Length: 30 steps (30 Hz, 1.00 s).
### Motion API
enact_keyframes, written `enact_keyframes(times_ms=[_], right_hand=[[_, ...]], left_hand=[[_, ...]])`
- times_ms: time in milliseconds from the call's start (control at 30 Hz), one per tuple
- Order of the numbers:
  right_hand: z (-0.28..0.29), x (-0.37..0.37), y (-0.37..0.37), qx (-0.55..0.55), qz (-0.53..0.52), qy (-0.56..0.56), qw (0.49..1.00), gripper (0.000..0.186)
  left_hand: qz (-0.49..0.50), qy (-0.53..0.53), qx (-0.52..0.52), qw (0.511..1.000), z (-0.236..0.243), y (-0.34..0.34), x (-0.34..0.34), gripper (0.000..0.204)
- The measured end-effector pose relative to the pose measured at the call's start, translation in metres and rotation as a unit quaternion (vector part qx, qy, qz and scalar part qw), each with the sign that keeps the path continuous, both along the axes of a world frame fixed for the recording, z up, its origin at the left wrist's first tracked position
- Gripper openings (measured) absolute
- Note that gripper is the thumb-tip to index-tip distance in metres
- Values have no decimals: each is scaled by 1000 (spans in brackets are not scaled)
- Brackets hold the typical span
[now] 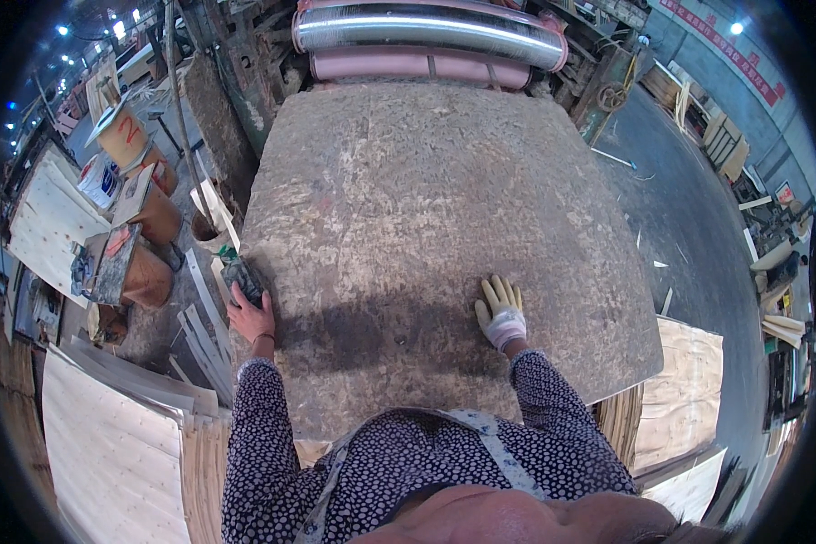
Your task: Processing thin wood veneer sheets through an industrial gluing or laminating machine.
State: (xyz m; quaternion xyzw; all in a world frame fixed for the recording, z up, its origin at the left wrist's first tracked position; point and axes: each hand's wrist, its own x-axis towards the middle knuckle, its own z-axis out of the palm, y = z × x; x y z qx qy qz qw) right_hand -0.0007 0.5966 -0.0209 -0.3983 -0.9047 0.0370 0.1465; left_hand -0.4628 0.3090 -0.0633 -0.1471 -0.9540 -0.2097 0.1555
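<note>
A large worn brown board (453,199) lies flat before me, its surface scuffed and stained. My bare left hand (251,315) is at the board's left edge, thumb and fingers closed around the lower part of a dark crumpled bundle (242,272) with some green at its top. What the bundle is made of I cannot make out. On the right part of the board, my right hand (500,313) wears a pale glove with yellowish fingers. Its palm lies flat with the fingers stretched out, holding nothing.
Beyond the board's far edge are a shiny metal roller (426,38) and a pink roller (417,67). Stacked veneer sheets (109,444) stand at lower left, more veneer (684,381) at right. Wood strips (204,344), brown containers (145,272) and a white bucket (100,179) are left.
</note>
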Motion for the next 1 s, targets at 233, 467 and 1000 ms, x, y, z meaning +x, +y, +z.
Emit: enact_keyframes(times_ms=[233, 467, 1000], right_hand=[[-3, 1, 1, -1, -1, -2, 1000, 53], [-6, 2, 4, 9, 4, -4, 1000, 53], [-4, 1, 2, 0, 4, 3, 1000, 53]], left_hand=[[-2, -2, -9, 1000, -3, 0, -1, 84], [-4, -5, -8, 1000, 0, 4, 1, 84], [11, 7, -3, 1000, 1, 2, 1, 86]])
